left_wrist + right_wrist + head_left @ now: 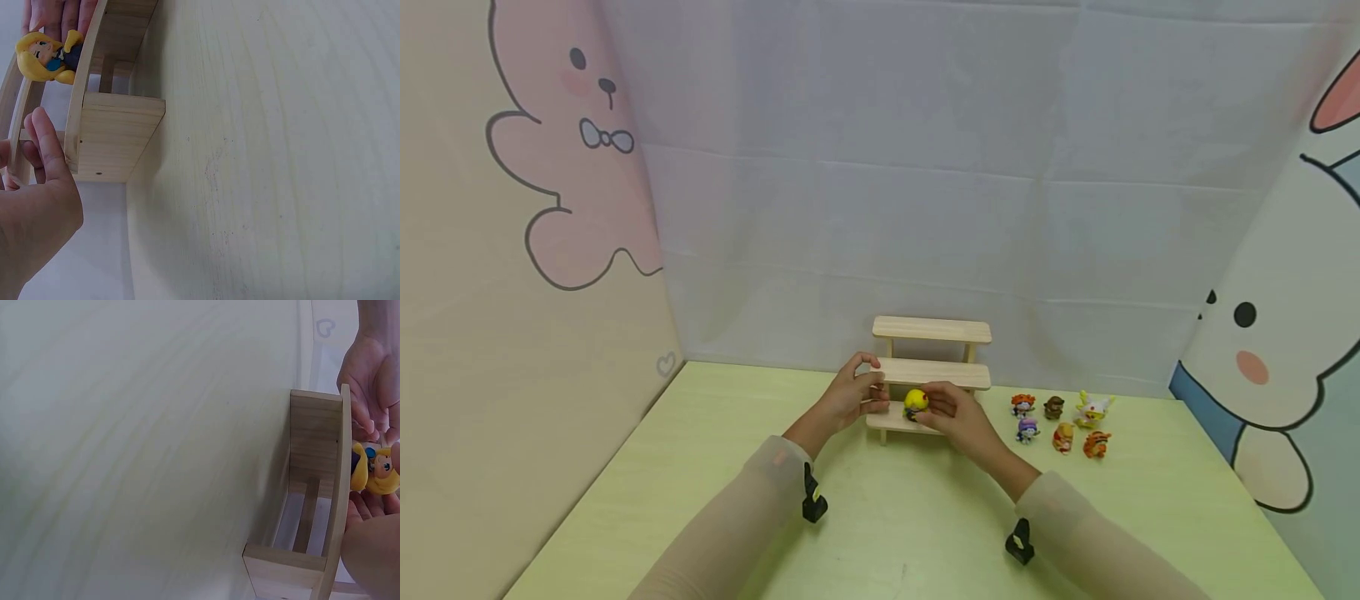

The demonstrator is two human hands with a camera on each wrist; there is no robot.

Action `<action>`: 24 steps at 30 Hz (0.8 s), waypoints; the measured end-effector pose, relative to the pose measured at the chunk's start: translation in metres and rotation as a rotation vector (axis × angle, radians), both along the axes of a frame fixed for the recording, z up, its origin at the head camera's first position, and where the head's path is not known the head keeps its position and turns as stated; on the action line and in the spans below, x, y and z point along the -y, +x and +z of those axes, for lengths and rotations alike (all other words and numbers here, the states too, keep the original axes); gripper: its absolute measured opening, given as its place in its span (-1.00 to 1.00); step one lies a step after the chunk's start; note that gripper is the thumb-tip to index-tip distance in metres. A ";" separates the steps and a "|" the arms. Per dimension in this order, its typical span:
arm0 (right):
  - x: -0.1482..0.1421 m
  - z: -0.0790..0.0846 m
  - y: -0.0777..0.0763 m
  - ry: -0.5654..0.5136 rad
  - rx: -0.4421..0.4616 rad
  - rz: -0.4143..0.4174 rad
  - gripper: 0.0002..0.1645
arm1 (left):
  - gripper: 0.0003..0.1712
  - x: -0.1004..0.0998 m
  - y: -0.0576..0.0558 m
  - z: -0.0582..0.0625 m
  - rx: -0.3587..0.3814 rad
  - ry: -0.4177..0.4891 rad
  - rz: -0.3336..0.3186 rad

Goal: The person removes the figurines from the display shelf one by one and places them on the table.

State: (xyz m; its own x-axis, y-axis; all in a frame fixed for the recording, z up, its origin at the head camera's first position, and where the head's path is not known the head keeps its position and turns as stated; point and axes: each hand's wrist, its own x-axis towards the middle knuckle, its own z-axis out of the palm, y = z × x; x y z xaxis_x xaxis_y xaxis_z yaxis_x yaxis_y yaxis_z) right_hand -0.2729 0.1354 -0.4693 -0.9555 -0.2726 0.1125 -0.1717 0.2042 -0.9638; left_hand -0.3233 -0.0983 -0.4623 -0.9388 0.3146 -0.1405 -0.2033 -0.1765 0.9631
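A yellow-haired toy figurine (pixel 915 403) with a dark body and a blue patch at its chest is upright at the lowest tier of a wooden three-tier shelf (pixel 934 372). My right hand (pixel 953 413) pinches the figurine from the right, with the thumb in front and fingers behind. At the shelf's left end, my left hand (pixel 847 394) grips the middle board, fingers above and below its edge. The left wrist view shows the figurine (pixel 39 57) face on, while the right wrist view shows the figurine (pixel 380 470) partly covered by my right thumb.
Right of the shelf, several small figurines stand on the pale table (pixel 880 533), among them an orange-haired one (pixel 1022 406), a purple-topped one (pixel 1027 431), a white-and-yellow one (pixel 1092 409) and an orange tiger (pixel 1096 444). A white curtain (pixel 850 208) hangs behind; printed panels flank both sides.
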 end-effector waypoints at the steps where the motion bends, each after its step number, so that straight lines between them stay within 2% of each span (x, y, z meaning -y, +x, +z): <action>1: 0.001 -0.001 0.000 0.004 -0.001 -0.003 -0.41 | -0.81 0.000 0.000 0.000 0.001 0.000 0.001; 6: 0.008 0.001 0.001 0.012 0.006 -0.024 -0.41 | -0.80 0.000 0.000 0.000 0.008 0.001 0.004; 11: 0.013 0.026 0.018 0.026 -0.013 -0.027 -0.45 | -0.81 0.000 -0.001 0.000 0.010 0.004 0.005; 13: 0.013 0.027 0.019 0.024 -0.027 -0.027 -0.46 | -0.81 0.000 -0.001 0.000 0.012 0.003 0.007; 18: 0.013 0.003 0.004 0.011 -0.028 -0.055 -0.46 | -0.82 0.000 -0.002 0.000 0.002 -0.006 0.008; 24: 0.013 -0.002 0.004 0.002 -0.036 -0.079 -0.49 | -0.81 -0.001 -0.001 -0.002 0.002 -0.006 0.011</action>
